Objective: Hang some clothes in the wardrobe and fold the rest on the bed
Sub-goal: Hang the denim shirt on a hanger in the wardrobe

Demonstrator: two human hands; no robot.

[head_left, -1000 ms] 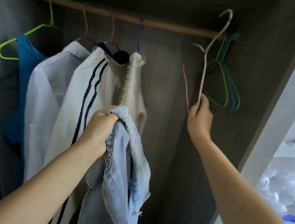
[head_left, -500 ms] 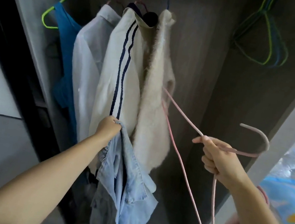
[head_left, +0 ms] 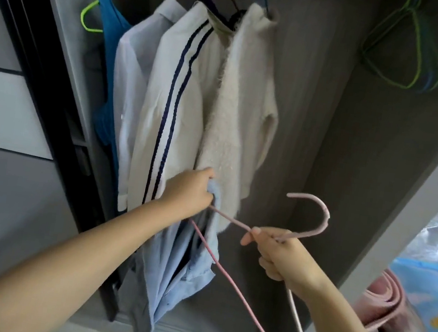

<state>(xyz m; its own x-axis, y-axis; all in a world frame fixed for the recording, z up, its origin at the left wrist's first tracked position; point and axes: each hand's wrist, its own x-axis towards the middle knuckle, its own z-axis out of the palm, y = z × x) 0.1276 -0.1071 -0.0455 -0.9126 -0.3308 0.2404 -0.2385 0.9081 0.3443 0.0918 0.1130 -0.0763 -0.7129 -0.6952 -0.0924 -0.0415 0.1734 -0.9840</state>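
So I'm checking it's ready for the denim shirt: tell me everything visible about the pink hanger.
The pink hanger is thin, apparently coated wire, with a curved hook pointing up and left. The right hand grips its neck; one arm runs to the left hand, which holds the denim shirt; two strands run down out of frame.

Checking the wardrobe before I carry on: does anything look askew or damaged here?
Nothing stands out. The four hung garments hang straight, the spare hangers hang together at the right, and the pink hanger and denim shirt are simply held, not yet joined.
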